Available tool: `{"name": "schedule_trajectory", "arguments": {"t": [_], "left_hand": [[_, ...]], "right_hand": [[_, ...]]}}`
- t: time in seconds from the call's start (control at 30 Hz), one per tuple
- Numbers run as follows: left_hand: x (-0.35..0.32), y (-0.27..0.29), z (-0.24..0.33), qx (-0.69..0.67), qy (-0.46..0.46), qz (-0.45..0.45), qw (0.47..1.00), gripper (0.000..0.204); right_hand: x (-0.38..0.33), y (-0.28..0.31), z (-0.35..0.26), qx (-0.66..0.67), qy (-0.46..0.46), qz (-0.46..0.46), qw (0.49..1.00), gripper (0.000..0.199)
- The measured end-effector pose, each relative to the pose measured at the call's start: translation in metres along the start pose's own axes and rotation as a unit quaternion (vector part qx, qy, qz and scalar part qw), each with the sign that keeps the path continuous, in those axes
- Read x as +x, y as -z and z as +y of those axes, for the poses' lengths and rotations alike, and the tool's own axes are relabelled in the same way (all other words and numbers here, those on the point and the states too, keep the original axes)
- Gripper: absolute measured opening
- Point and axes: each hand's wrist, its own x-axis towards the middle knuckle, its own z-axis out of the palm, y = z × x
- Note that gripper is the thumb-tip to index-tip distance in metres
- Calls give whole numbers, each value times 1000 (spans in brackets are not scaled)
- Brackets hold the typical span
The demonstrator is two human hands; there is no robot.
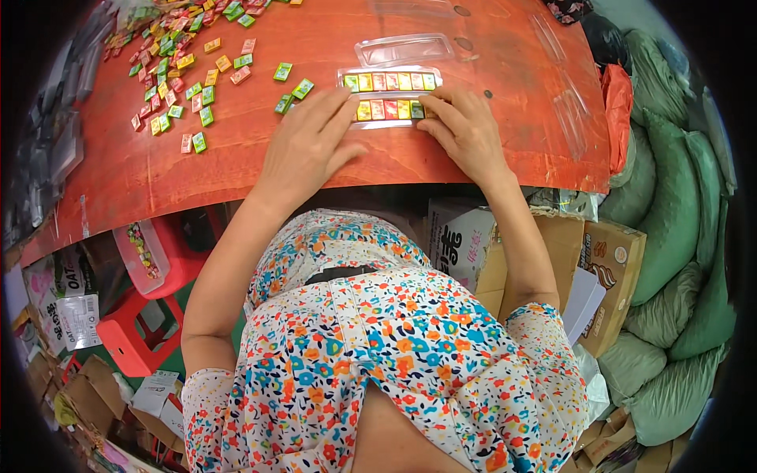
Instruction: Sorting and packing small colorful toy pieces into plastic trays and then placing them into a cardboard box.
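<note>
Two rows of small boxes in yellow, green, pink and red lie in clear plastic trays (390, 124) near the front of the red table. At the left end of the rows is my left hand (306, 146), its fingers stretched out and fingertips at the tray edge, its thumb spread apart. My right hand (467, 130) closes on the right end of the nearer row, thumb and index finger around the tray's end. A dark green box (417, 109) sits at its fingertips. Whatever lies under my fingers is hidden.
Many loose small boxes (185, 61) are scattered over the left of the table (236, 177). An empty clear tray (404, 50) lies beyond the filled ones. Below left stands a red stool (130, 339) with a plastic tub (142, 256). Cardboard boxes (611, 276) and green sacks (670, 205) crowd the right.
</note>
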Motion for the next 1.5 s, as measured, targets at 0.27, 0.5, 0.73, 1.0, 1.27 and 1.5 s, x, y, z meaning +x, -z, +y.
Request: {"name": "schedule_trajectory", "arguments": {"t": [0.27, 0.5, 0.73, 1.0, 1.27, 1.5], "left_hand": [[-10, -9, 10, 75, 7, -97, 992, 86], [-21, -1, 14, 55, 51, -68, 995, 77], [-57, 55, -36, 125, 152, 110, 974, 30], [-54, 59, -51, 125, 197, 122, 965, 20], [-72, 85, -87, 188, 242, 169, 937, 15], [-77, 100, -121, 214, 304, 188, 909, 18]], "right_hand": [[-10, -17, -9, -70, 39, -96, 992, 63], [8, -7, -15, -81, 41, -100, 991, 52], [88, -31, -55, 27, 132, -50, 990, 26], [171, -72, -71, 38, 207, -36, 977, 18], [203, -92, -108, -11, 207, -80, 975, 17], [252, -128, -142, 10, 258, -75, 963, 21]]}}
